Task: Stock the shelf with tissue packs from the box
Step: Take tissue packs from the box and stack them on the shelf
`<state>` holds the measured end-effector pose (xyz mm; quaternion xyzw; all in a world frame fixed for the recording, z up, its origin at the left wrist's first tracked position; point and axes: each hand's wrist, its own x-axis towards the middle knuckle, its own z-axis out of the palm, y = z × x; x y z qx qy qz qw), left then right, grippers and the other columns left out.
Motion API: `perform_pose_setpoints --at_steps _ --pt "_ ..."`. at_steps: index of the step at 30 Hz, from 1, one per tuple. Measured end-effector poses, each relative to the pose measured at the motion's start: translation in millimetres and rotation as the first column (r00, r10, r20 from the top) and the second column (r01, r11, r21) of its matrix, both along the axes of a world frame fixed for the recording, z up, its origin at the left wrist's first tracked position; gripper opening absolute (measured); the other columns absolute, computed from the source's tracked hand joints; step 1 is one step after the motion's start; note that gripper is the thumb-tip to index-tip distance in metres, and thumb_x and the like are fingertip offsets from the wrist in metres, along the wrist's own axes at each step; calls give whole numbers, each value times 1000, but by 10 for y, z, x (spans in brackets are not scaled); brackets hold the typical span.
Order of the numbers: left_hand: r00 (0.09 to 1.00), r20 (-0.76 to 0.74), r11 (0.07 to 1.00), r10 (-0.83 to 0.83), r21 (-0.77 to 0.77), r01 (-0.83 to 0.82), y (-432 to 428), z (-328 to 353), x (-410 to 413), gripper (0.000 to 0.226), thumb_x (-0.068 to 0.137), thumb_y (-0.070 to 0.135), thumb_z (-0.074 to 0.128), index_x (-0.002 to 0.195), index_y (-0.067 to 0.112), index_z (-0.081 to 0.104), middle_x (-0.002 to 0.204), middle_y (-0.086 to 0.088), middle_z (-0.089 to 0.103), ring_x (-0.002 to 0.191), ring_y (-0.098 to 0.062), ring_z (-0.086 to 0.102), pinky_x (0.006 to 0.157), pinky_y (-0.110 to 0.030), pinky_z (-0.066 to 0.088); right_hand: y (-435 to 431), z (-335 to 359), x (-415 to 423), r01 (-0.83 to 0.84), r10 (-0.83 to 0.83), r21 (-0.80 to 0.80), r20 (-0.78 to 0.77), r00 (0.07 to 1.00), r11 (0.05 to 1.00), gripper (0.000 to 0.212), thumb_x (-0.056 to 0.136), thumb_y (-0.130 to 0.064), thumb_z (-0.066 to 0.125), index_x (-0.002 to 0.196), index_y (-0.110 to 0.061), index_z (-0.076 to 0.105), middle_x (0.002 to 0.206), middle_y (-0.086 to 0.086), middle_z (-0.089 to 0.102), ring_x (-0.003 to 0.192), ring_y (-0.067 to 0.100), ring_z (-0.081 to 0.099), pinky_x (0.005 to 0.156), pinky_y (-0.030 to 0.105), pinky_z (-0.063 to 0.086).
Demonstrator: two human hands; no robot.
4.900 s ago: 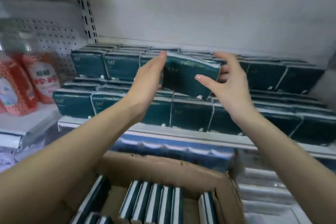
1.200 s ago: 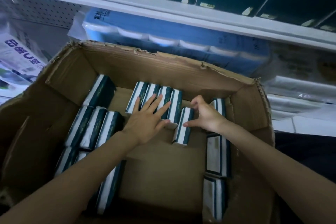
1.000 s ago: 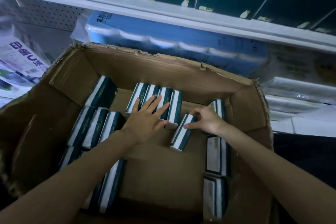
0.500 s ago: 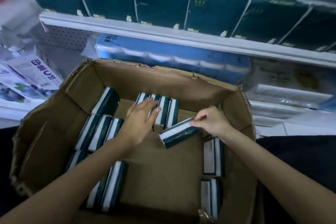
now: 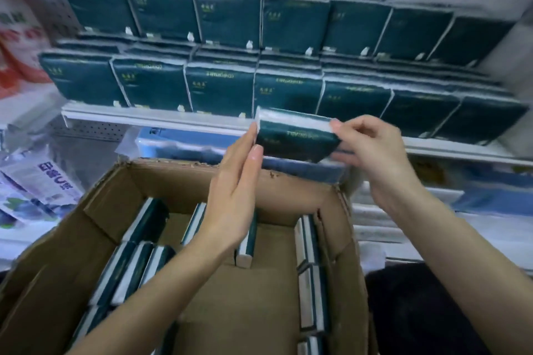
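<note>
Pack (image 5: 297,137), one, between left hand (image 5: 234,196), right hand (image 5: 372,152)

Head camera looks forward-down, seemingly close, over box (image 5: 288,199).

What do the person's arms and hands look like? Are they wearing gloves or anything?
No gloves. The left hand and right hand are bare, with no rings showing and short nails. The left forearm and right forearm are bare too: no sleeves, watch or bracelet in view.
</note>
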<state>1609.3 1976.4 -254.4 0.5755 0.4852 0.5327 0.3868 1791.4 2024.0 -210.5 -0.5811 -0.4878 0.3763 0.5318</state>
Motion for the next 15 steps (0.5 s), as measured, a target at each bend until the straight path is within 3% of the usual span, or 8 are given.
perform_pose_setpoints --at_steps 1,3,6,10,13,15 --pt "1000 3 1000 -7 -1 7 47 93 31 34 92 65 28 125 59 32 144 27 39 136 4 34 118 -31 25 17 77 32 16 -16 22 -30 999 1000 16 85 -25 71 92 -14 63 82 -3 66 80 10 68 72 27 59" --pt "1000 -2 1000 -17 2 17 172 261 98 43 82 75 25 123 62 31 146 24 38 138 0 32 119 -34 24 75 214 114 21 -17 68 -64 998 997 43 80 -30 75 115 -18 53 97 -4 65 88 7 67 78 27 57" --pt "998 11 997 -59 47 58 417 446 236 45 89 71 27 131 55 34 134 30 43 132 6 36 117 -34 28 211 345 223 -3 -22 159 154 988 987 62 73 -28 81 124 -29 46 111 -12 54 97 4 58 82 22 50" --pt "997 -39 990 -72 116 76 766 738 399 70 77 71 29 138 41 43 140 21 47 132 2 40 115 -37 31 466 530 406 31 -120 314 268 956 949 45 72 -19 83 109 -27 59 110 -3 61 81 0 55 72 11 47" --pt "988 -111 982 -109 142 124 1037 999 440 70 82 68 31 138 33 49 138 14 53 129 -3 46 114 -40 33 688 707 588 43 -150 348 289 945 937 33 70 -22 85 91 -28 60 96 -6 65 68 4 54 67 19 52" --pt "962 -243 970 -120 176 166 1209 1144 442 58 92 62 32 140 32 46 140 13 50 131 -4 43 115 -34 29 849 813 731 23 -151 349 345 927 937 34 70 -23 85 92 -23 59 92 -6 64 66 7 54 67 23 52"
